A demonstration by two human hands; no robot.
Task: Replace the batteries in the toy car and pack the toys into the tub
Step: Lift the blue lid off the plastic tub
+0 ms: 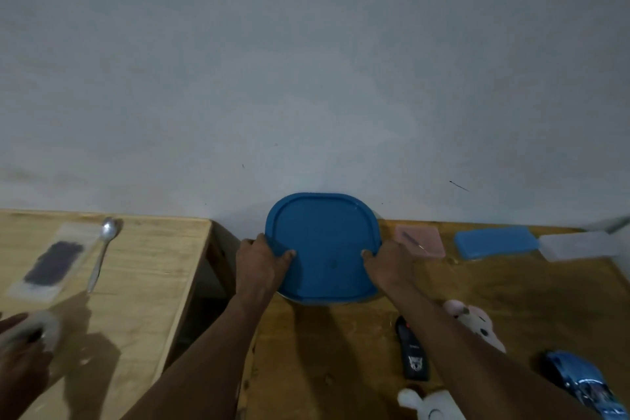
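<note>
nearest, along the bottom edge: blue toy car (pixel 579 385) lower right, long axis slanting toward the near right corner, beside a white plush (pixel 431 404), a black remote (pixel 412 349) and a pink plush (pixel 477 320) — all on the right-arm side, well clear of both hands. further out, left hand (pixel 262 266) and right hand (pixel 392 266) clamped on opposite sides of the blue lid (pixel 322 245), thumbs on top, fingers curled over the rim; tub beneath almost wholly hidden. lid still on, so probably lifting next — straight up, wall (pixel 306 78) right behind, table gap just left. right hand nearer the car.
</note>
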